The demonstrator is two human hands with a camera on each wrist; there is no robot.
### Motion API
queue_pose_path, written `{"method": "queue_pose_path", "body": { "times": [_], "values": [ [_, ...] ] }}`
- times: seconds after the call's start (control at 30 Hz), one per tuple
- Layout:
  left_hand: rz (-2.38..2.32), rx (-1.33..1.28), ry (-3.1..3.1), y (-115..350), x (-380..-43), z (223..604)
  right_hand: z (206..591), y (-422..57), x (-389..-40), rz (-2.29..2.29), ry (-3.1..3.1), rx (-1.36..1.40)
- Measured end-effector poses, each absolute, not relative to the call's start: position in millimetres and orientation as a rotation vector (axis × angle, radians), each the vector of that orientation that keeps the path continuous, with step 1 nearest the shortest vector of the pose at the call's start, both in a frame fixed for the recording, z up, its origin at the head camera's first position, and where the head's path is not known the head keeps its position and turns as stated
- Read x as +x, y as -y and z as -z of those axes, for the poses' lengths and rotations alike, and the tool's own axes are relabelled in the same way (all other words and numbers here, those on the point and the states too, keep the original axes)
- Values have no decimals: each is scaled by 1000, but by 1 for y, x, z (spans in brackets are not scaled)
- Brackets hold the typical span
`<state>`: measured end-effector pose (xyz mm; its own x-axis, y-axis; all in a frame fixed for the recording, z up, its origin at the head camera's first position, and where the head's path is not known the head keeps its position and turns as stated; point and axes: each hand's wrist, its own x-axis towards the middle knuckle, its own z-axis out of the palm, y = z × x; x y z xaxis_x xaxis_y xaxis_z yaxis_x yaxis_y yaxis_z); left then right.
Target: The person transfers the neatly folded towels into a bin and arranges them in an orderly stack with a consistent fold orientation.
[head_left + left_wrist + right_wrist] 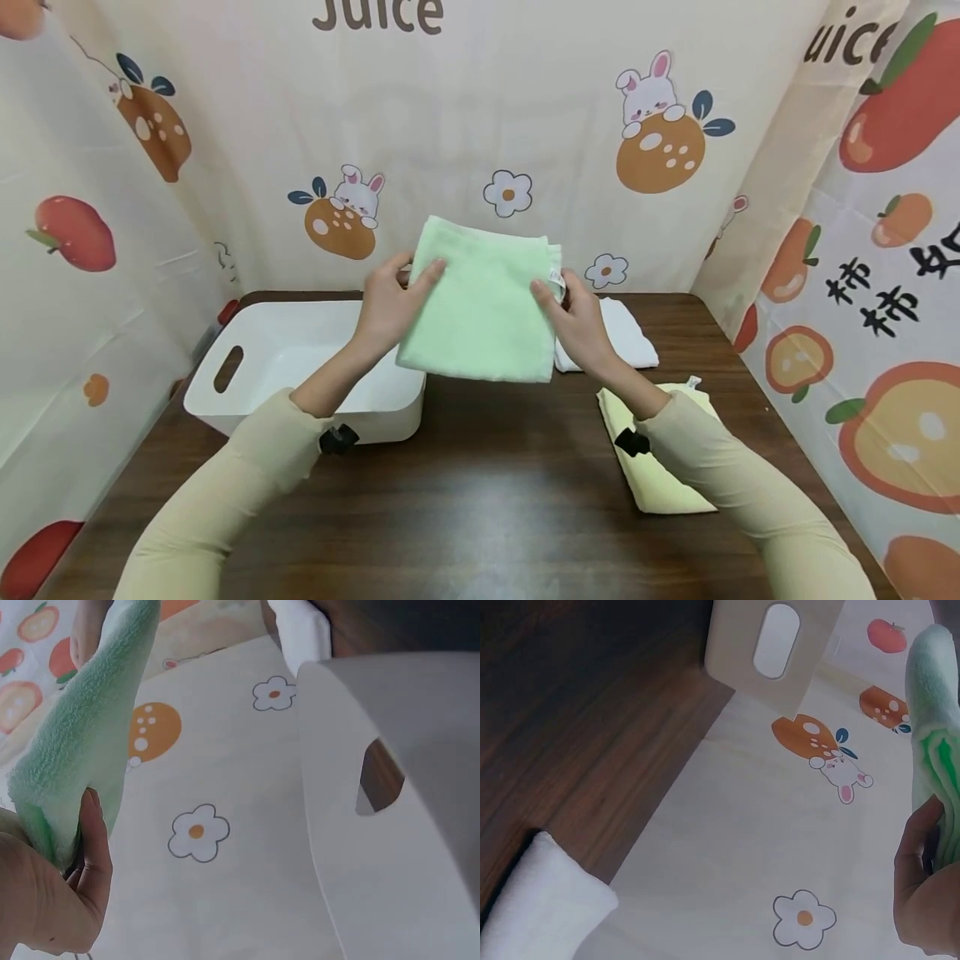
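Note:
A folded light green towel (483,304) is held up in the air above the table, gripped at both sides. My left hand (392,302) pinches its left edge, thumb on the near face and fingers behind. At the right edge, beside a small white tag, my right hand (576,321) pinches it the same way. The left wrist view shows the plush side of the green towel (86,727) between thumb and fingers of the left hand (60,892). Stacked fold layers of the green towel (941,765) show above the right hand (930,900) in the right wrist view.
On the left of the brown table (480,517) stands a white bin (390,425) with handle holes. Behind my right hand lies a folded white towel (626,333). A folded yellow towel (667,479) lies under my right forearm. Printed curtains (465,108) enclose the back and sides.

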<state>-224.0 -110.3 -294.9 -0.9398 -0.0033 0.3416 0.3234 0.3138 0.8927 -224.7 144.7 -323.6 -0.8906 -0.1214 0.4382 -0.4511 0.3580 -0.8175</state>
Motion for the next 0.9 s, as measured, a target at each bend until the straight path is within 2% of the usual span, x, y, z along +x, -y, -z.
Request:
{"method": "queue_pose_path", "body": {
  "times": [0.4, 0.9],
  "values": [
    [1546, -243, 2249, 130, -232, 285, 315, -129, -257, -1634, 2282, 583],
    [1484, -186, 2248, 145, -249, 278, 296, -113, -277, -1683, 2353, 575]
  ]
}}
